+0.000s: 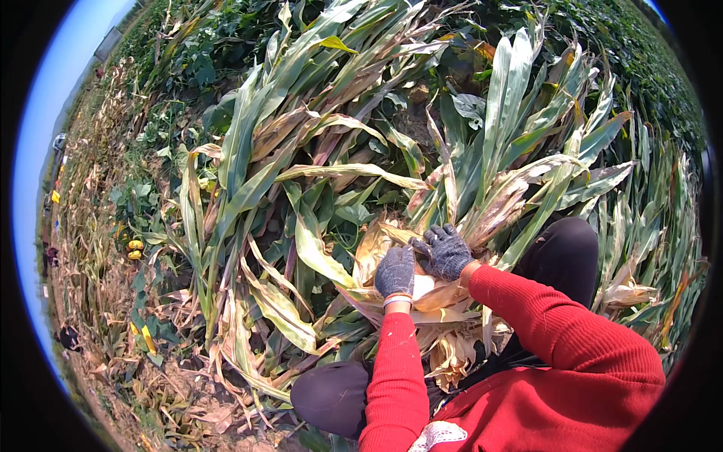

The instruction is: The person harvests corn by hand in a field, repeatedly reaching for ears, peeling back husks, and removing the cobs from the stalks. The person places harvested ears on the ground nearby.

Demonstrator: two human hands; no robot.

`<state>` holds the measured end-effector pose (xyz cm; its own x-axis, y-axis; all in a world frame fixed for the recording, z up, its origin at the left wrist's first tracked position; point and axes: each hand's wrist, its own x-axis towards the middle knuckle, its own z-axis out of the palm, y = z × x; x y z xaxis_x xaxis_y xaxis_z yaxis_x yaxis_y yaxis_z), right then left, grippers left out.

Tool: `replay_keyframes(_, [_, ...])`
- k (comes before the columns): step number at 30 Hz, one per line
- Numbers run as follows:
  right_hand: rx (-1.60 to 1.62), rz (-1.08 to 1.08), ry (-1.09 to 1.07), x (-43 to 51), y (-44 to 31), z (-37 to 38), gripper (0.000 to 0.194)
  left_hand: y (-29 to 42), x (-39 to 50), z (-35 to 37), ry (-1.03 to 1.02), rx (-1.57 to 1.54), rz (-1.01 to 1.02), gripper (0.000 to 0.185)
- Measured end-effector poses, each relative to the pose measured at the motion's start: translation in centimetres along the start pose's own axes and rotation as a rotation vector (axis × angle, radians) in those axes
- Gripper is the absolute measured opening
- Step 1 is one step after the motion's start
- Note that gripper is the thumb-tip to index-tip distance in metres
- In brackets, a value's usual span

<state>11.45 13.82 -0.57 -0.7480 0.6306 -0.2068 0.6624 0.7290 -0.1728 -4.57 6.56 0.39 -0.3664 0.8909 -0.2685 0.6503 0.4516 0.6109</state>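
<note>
Both my hands wear grey knitted gloves and sit close together over dry corn husks (443, 298), between my knees. My left hand (395, 272) has its fingers bent down onto the pale husk leaves; what lies under them is hidden. Just to its right, my right hand (445, 252) is at the husks, its fingers partly bent and its thumb side towards my left hand. Whether it grips a husk is unclear. Cut corn stalks with green and dried leaves (500, 209) lie beyond my right hand. More husks (452, 356) hang below my hands.
Long corn stalks (248, 175) lie across the ground ahead and to the left. Yellow corn ears (148, 339) rest on dry litter at the lower left, and small orange-yellow pumpkins (135, 250) sit farther up. Leafy green vines (627, 51) cover the ground at the upper right.
</note>
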Motion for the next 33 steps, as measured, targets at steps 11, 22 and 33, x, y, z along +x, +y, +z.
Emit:
replay_keyframes(11, [0.055, -0.075, 0.143, 2.5, 1.1, 1.0, 0.051, -10.9, 17.8, -12.8, 0.193, 0.262, -0.013, 0.063])
replay_keyframes(22, [0.11, -0.104, 0.154, 4.0, 2.1, 2.1, 0.055, -15.3, 24.7, -10.1, 0.145, 0.311, -0.275, 0.065])
replay_keyframes(33, [0.136, -0.122, 0.174, 4.8, 2.6, 3.1, 0.051, -15.9, 27.2, -11.2, 0.022, 0.389, -0.365, 0.083])
